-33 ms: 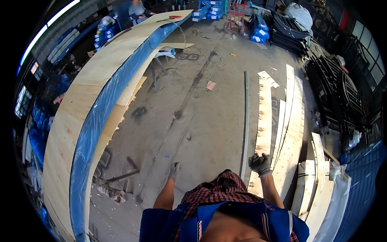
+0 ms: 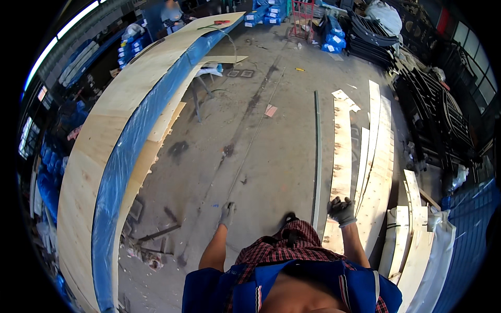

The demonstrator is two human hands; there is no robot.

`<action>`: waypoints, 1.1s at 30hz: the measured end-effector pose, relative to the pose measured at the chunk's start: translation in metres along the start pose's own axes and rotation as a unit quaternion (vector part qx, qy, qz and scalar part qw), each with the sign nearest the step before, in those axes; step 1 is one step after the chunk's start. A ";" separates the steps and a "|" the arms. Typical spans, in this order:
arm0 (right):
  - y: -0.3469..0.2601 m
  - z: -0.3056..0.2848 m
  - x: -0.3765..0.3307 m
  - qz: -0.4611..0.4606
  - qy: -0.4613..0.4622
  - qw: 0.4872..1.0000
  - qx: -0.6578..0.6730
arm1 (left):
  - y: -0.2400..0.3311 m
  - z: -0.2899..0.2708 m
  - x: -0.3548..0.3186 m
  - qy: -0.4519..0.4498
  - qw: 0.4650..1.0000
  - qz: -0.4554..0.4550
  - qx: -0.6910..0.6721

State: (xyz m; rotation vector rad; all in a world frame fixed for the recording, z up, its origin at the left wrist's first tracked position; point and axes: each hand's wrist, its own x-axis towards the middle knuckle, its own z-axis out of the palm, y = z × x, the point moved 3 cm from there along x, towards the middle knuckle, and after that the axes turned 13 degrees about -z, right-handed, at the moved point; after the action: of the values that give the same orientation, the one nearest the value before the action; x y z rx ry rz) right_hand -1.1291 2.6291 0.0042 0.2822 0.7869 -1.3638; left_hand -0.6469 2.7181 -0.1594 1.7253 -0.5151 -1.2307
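My left hand (image 2: 228, 214), in a grey glove, hangs over the concrete floor with its fingers curled in; nothing shows in it. Held out at the right, my gloved right hand (image 2: 342, 211) has its fingers loosely bent and apart, with no object visible in them. It overlaps the near part of a long plywood strip (image 2: 342, 156) with a row of dark marks; whether it touches the strip I cannot tell. A long, thin grey metal bar (image 2: 317, 156) lies left of that strip. More long plywood strips (image 2: 379, 156) lie to its right.
Along the left runs a long curved plywood-topped bench (image 2: 107, 120) with blue plastic film (image 2: 122, 161) down its side. Dark metal frames (image 2: 438, 112) are piled at the right. A red hand truck (image 2: 301, 21) stands far back, and a person (image 2: 172, 18) is beyond the bench.
My left hand has moved a little up and forward. My right hand has shifted slightly right, and the view has turned a little.
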 end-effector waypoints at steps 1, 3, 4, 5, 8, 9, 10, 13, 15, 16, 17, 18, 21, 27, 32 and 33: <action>-0.020 0.007 0.027 -0.017 0.046 0.999 0.018 | 0.053 0.028 0.031 -0.017 1.000 0.026 0.001; -0.064 0.020 0.089 -0.051 0.022 0.996 0.069 | 0.131 0.089 0.094 -0.054 0.997 0.052 -0.008; -0.077 0.030 0.116 -0.055 -0.002 0.993 0.100 | 0.155 0.114 0.119 -0.065 0.997 0.042 -0.014; -0.087 0.037 0.147 -0.080 0.071 0.990 0.095 | 0.173 0.137 0.143 -0.075 0.996 0.033 -0.022; -0.089 0.096 0.258 -0.017 0.064 0.993 0.098 | 0.142 0.146 0.229 -0.109 0.991 -0.045 -0.068; -0.080 0.121 0.290 -0.010 0.094 0.993 0.078 | 0.120 0.140 0.232 -0.051 0.994 -0.088 0.033; -0.065 0.151 0.322 0.002 0.124 0.991 0.050 | 0.101 0.131 0.234 -0.037 0.987 -0.136 0.079; -0.023 0.252 0.393 0.147 0.011 0.989 0.025 | 0.054 0.097 0.229 -0.084 0.943 -0.105 0.303; 0.000 0.329 0.436 0.150 -0.042 0.986 -0.051 | 0.050 0.099 0.228 0.047 0.922 -0.338 0.184; 0.011 0.364 0.465 0.205 -0.055 0.976 -0.040 | 0.046 0.100 0.225 0.171 0.896 -0.407 0.041; 0.020 0.409 0.483 0.241 -0.041 0.969 -0.031 | 0.037 0.102 0.222 0.213 0.876 -0.433 -0.002; 0.032 0.446 0.505 0.271 -0.017 0.962 -0.014 | 0.037 0.101 0.234 0.236 0.866 -0.441 0.018; 0.056 0.518 0.611 0.295 -0.070 0.951 -0.067 | 0.036 0.134 0.279 0.305 0.834 -0.459 0.022; 0.021 0.620 0.791 0.278 0.104 0.942 -0.158 | 0.156 0.274 0.500 0.322 0.883 -0.117 0.322; -0.042 0.687 0.952 0.181 0.124 0.922 -0.319 | 0.426 0.373 0.651 0.251 0.966 -0.061 0.002; -0.041 0.701 0.978 0.186 0.125 0.912 -0.345 | 0.446 0.389 0.676 0.256 0.963 0.030 0.076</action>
State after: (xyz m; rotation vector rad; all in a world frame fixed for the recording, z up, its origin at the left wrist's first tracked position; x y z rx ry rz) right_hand -0.9285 1.4475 -0.1132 0.0372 1.3029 -0.6355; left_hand -0.6421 1.8196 -0.1483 2.0492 -0.3500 -0.6723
